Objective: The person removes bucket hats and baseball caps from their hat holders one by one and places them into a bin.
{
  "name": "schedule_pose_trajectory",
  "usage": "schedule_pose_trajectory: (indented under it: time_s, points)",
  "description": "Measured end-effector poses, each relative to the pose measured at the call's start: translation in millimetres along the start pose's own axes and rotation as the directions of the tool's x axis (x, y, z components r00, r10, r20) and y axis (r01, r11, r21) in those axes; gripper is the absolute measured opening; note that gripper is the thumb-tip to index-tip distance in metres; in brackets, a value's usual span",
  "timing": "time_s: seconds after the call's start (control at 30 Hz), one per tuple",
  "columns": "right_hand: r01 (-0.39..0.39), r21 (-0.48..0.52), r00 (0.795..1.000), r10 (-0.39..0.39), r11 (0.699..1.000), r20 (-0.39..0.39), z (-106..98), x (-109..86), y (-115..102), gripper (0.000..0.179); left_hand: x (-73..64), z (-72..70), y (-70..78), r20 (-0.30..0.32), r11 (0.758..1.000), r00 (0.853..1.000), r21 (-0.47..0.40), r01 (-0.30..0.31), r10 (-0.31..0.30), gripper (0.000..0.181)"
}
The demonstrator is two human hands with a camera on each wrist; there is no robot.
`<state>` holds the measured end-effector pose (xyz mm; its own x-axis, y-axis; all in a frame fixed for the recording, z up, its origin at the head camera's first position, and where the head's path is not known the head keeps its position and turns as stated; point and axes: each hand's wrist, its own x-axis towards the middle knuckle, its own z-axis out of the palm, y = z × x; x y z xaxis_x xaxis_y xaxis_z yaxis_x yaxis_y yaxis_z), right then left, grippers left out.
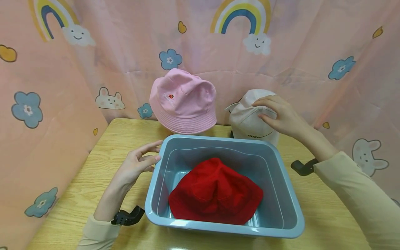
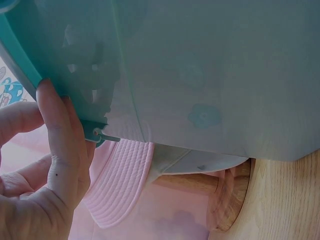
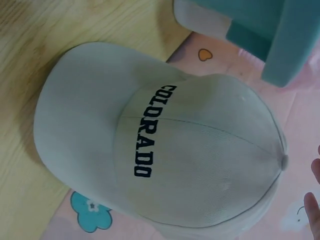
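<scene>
A red hat (image 1: 215, 194) lies inside a blue-grey plastic basin (image 1: 297, 222). My left hand (image 1: 139, 161) is at the basin's left side, its fingertips touching the rim with the fingers relaxed. Behind the basin on the right is a white baseball cap (image 1: 247, 118) with COLORADO lettering, its brim pointing toward me. My right hand (image 1: 278, 114) hovers at the cap's crown, thumb and fingers spread apart. In the right wrist view, its fingertips (image 3: 312, 210) stand clear of the cap's top button.
A pink bucket hat (image 1: 184, 104) with a strawberry patch stands behind the basin, left of the cap. A wooden stand (image 2: 230, 195) shows below the hats in the left wrist view. The wooden table (image 1: 78, 205) meets a pink patterned curtain (image 1: 125, 52) at the back.
</scene>
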<state>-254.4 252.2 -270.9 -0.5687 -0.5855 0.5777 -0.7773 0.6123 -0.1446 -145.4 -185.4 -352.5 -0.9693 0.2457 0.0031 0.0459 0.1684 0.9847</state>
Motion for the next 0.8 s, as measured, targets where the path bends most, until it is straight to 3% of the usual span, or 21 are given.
schedule_pose_trajectory:
  time_s: [0.8]
  points:
    - [-0.102, -0.009, 0.995, 0.102, 0.995, -0.005, 10.0, -3.0, 21.2, 0.042, 0.1, 0.7, 0.1, 0.001, 1.000, 1.000, 0.002, -0.001, 0.001, 0.052]
